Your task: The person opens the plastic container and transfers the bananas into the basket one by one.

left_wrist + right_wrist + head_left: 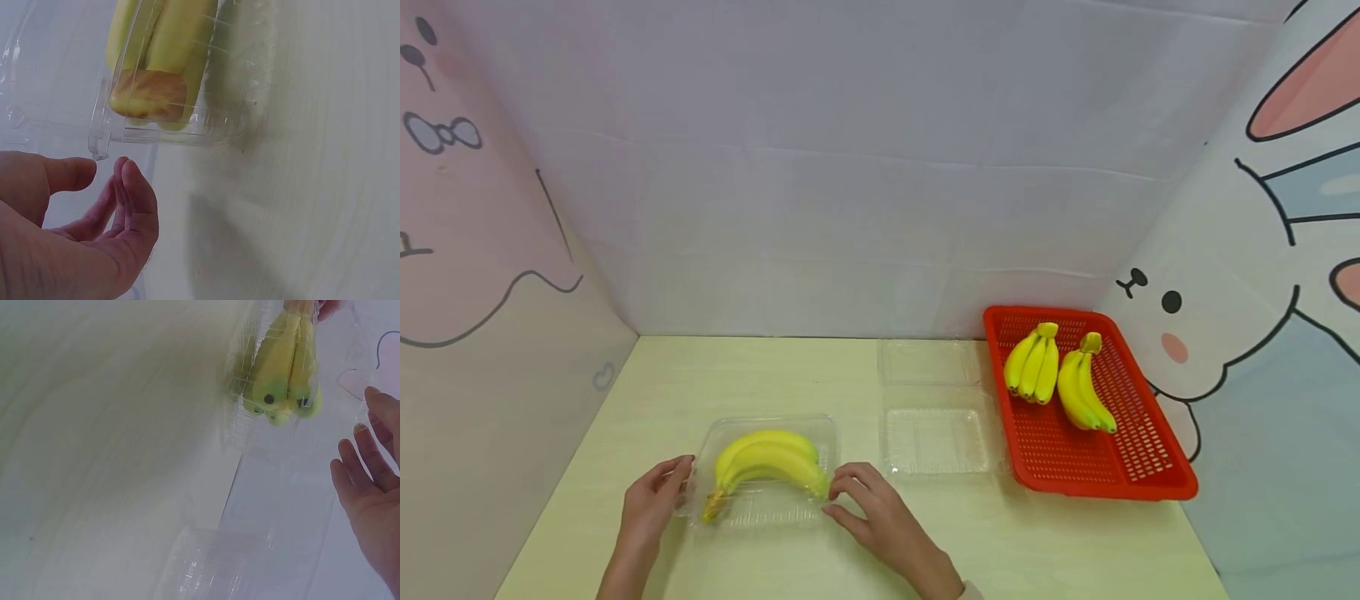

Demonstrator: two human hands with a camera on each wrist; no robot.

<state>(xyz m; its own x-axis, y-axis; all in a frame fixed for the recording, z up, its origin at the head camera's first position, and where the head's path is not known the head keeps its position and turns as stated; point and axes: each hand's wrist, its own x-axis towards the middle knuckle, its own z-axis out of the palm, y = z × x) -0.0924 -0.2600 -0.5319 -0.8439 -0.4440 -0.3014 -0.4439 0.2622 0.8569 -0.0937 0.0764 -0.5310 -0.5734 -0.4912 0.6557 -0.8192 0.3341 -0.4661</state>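
A bunch of yellow bananas (771, 461) lies in a clear plastic clamshell box (760, 515) on the table, its brown stem end toward the left. In the left wrist view, the clear lid (37, 75) stands raised above the bananas. My left hand (652, 502) is at the box's left side, thumb and fingers slightly parted beside a small rim tab (99, 149). At the right side, my right hand (880, 521) pinches the clear lid's edge between thumb and index finger; its other fingers are bent, as the right wrist view shows.
A second clear clamshell box (936, 442) lies open behind and right of my right hand. Beyond it, a red plastic basket (1105, 487) holds two banana bunches (1033, 367). White cloth walls (790, 208) with cartoon drawings border the table.
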